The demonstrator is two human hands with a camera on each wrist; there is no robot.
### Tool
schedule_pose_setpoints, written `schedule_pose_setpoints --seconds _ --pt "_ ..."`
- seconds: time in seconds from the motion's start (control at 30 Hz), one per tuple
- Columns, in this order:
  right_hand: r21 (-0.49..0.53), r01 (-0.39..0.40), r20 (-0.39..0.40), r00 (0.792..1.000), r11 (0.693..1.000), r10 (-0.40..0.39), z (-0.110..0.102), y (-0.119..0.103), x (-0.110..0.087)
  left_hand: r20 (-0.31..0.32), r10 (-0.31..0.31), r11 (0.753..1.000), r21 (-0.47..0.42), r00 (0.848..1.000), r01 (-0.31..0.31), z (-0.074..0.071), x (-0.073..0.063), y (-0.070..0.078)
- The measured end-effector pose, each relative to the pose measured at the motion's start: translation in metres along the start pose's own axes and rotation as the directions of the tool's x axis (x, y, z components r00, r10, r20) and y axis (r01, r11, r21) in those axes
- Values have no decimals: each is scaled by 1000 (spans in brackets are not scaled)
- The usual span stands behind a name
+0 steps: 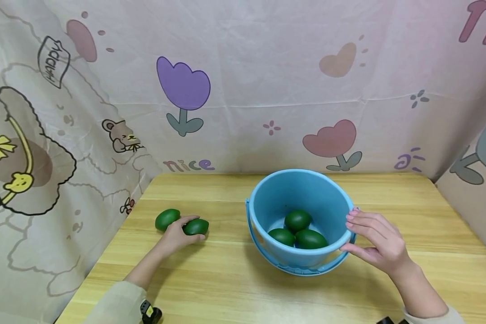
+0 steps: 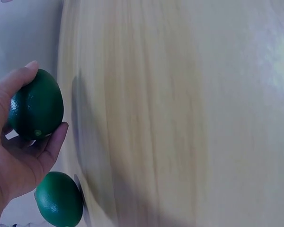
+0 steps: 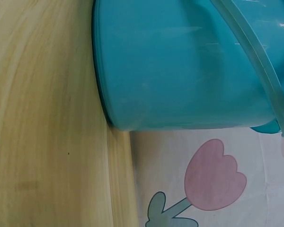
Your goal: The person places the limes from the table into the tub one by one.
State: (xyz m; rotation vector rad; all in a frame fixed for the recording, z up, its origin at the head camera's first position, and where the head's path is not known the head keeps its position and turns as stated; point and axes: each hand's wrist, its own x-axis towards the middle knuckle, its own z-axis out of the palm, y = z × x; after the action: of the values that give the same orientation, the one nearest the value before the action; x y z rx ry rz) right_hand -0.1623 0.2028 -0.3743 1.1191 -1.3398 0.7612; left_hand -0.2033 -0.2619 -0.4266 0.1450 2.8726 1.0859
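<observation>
My left hand (image 1: pixel 177 235) grips a green lime (image 1: pixel 196 227) between thumb and fingers, at the left of the table. Seen from the left wrist, the thumb lies on one side of this lime (image 2: pixel 38 105) and fingertips on the other. Just beside it a second lime (image 1: pixel 167 219) rests on the table. A light-blue bucket (image 1: pixel 263 191) stands upright right of centre, with 3 limes (image 1: pixel 298 220) on its bottom. My right hand (image 1: pixel 378 240) touches the bucket's right rim, fingers nearly straight and thumb apart from them. The right wrist view shows the bucket's side (image 3: pixel 180 66) but no hand.
The bucket's handle (image 1: pixel 303 272) hangs down along its front. Under everything is a wood-grain table (image 1: pixel 227 288). A printed cloth (image 1: pixel 247 81) rises behind the table's back edge and along both sides.
</observation>
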Motion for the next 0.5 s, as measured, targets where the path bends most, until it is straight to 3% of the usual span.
schedule_pose_setpoints --seconds 0.5 --pt "2 2 -9 1000 1000 -2 2 0 1 42 45 997 -62 998 -42 0 -3 13"
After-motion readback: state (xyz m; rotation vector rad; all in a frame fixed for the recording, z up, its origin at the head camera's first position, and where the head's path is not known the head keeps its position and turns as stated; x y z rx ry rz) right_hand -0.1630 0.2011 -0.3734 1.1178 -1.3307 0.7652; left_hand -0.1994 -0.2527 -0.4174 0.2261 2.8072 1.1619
